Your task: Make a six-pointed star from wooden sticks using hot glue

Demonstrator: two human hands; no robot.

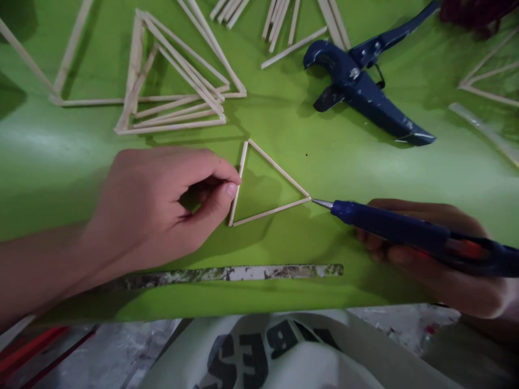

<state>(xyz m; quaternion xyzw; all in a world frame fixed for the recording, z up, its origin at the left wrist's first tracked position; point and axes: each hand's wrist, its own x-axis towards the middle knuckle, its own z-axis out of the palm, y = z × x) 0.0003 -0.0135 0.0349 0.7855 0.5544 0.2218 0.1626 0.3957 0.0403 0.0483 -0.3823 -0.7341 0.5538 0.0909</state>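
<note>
Three thin wooden sticks lie as a small triangle (279, 168) on the green table. Thumb and forefinger of my left hand (162, 200) pinch its left stick (244, 156) near the middle. Wrapped around a dark blue glue gun (389, 221) is my right hand (438, 259). The gun's metal nozzle touches or nearly touches the triangle's right corner, where two sticks meet. Small gaps seem to show at the left stick's two ends. Part of my right hand is hidden behind the gun.
Several stick triangles (174, 127) are stacked at the upper left. Loose sticks (279, 21) lie at the back, beside a blue hand cutter (360, 86). A paint-stained flat strip (251, 273) lies along the front edge. A translucent glue stick (482, 129) and another stick frame (486, 92) are at right.
</note>
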